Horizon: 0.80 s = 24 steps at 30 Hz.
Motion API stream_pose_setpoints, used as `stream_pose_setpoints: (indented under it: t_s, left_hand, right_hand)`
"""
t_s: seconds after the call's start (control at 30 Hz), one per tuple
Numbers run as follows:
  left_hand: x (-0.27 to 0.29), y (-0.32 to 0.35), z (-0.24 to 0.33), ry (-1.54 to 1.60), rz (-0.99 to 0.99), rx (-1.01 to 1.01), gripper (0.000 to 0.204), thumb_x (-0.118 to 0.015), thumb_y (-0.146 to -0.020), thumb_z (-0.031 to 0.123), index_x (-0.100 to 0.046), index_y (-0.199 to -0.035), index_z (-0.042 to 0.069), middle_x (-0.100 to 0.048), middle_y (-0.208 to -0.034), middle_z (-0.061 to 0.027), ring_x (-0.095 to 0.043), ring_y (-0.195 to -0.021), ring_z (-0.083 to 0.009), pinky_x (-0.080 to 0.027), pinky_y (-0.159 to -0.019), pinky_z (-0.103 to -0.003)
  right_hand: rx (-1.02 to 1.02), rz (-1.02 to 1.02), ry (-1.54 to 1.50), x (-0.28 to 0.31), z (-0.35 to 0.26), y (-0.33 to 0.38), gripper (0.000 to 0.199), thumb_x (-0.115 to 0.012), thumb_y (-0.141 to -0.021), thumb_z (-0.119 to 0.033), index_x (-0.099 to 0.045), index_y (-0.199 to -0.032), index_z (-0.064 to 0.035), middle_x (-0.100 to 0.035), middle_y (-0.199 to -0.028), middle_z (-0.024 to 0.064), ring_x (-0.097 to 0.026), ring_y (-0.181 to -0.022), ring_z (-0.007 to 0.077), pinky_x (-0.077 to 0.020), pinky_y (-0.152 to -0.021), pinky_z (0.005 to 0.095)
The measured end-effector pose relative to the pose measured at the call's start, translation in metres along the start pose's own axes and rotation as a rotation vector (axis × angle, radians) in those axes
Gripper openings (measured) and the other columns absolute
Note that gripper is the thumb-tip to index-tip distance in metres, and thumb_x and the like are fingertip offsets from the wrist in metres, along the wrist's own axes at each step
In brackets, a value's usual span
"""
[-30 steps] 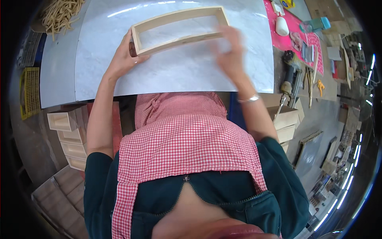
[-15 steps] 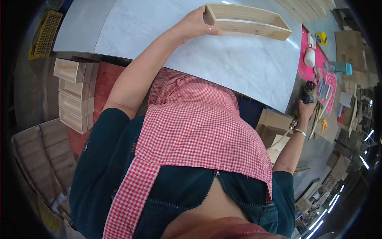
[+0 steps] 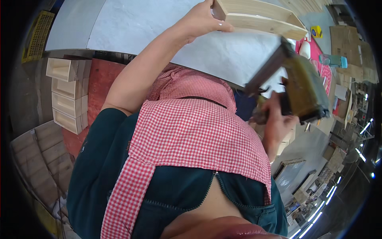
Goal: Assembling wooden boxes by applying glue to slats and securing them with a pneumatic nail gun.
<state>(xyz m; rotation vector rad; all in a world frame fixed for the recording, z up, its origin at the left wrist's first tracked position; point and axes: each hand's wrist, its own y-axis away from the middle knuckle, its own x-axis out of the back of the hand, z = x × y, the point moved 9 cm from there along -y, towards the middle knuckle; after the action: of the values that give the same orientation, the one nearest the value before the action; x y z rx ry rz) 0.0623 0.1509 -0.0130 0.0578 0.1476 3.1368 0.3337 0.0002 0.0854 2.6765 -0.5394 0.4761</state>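
My left hand [image 3: 205,22] is closed round the left end of a shallow, open box of pale wood [image 3: 264,25], thumb along its near side. The box rests at the far side of the white marbled worktop [image 3: 135,24]. In my right hand [image 3: 275,124] is a nail gun [image 3: 302,85], gripped by its handle and blurred by motion. It hangs over the right front edge of the worktop, apart from the box, with its dark magazine slanting down to the left. The fingers of that hand are partly hidden behind the tool.
Several pale wooden boxes [image 3: 67,104] are stacked at the left, beside a red surface [image 3: 99,77]. A yellow plastic crate [image 3: 38,36] stands beyond. At the right are a white bottle [image 3: 305,50], a teal container [image 3: 337,61] and a yellow package [image 3: 316,32].
My right hand has brought the nail gun up and leftward from the far right to the worktop's edge. My left hand and the box sit slightly further right and higher in the picture.
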Motion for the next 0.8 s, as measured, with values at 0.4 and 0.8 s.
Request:
stream_pose_setpoints:
  t_s: [0.4, 0.8]
  left_hand:
    - [0.001, 0.018, 0.027, 0.069, -0.042, -0.073, 0.074, -0.079, -0.071, 0.005, -0.046, -0.137, -0.005, -0.060, -0.123, -0.0250, -0.064, -0.105, -0.0312, -0.056, -0.086, -0.035]
    - [-0.001, 0.021, 0.031, 0.085, -0.074, -0.119, 0.077, -0.079, -0.074, 0.008, -0.042, -0.140, -0.007, -0.060, -0.124, -0.0265, -0.067, -0.098, -0.0293, -0.058, -0.080, -0.033]
  right_hand:
    - [0.314, -0.384, 0.447, -0.063, 0.014, 0.002, 0.037, -0.071, -0.093, -0.025, -0.067, -0.129, -0.0155, -0.064, -0.132, 0.0115, -0.067, -0.109, 0.0319, -0.0596, -0.080, 0.0306]
    - [0.292, -0.421, 0.354, -0.063, 0.020, 0.000, 0.038, -0.069, -0.094, -0.025, -0.066, -0.132, -0.0209, -0.056, -0.144, 0.0144, -0.066, -0.115, 0.0318, -0.0607, -0.083, 0.0335]
